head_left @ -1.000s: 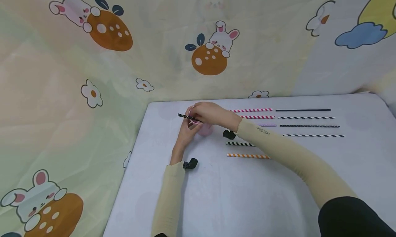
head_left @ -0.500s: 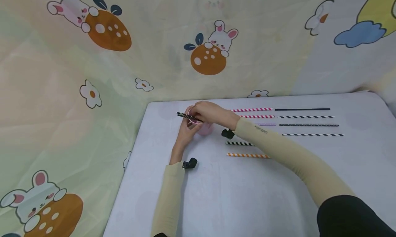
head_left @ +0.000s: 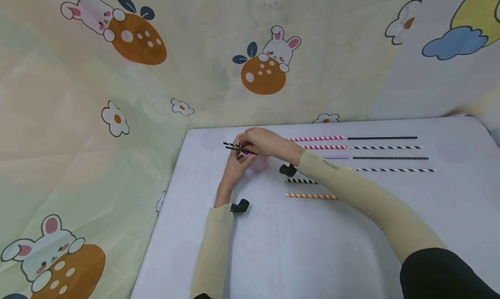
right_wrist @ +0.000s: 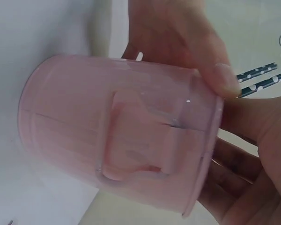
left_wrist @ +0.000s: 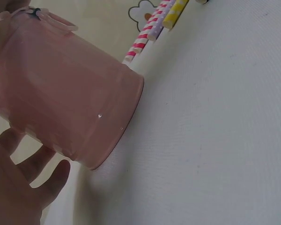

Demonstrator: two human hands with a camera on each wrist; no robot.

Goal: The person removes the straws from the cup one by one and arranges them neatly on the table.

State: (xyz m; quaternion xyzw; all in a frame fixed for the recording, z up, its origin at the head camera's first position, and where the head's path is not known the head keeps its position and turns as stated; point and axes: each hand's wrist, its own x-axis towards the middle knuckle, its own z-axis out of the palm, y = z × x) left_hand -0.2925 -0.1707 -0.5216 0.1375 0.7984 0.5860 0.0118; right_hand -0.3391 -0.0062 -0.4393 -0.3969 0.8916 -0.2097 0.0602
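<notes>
My left hand (head_left: 236, 165) grips a translucent pink plastic cup (left_wrist: 70, 84) around its side near the mouth. The cup leans over, its mouth toward the far left and its base close over the table. At the rim, my right hand (head_left: 267, 142) pinches two black straws with white dots (head_left: 233, 147), whose ends stick out past the rim to the left. In the right wrist view the left thumb lies on the cup's rim, beside the dotted straws (right_wrist: 262, 83). The right fingers are bent behind the rim there, and their tips are partly hidden.
Striped and plain straws lie in two columns on the white table (head_left: 297, 247): red-and-white (head_left: 322, 138), lilac (head_left: 337, 157), orange-and-white (head_left: 312, 196), yellow (left_wrist: 176, 13), black (head_left: 383, 138) and black-and-white (head_left: 395, 170). A patterned cloth wall (head_left: 211, 64) rises behind the table.
The dotted straws' outer ends, bunched as one a second ago, now show as two ends spread apart. Both hands and the cup have stayed nearly in place.
</notes>
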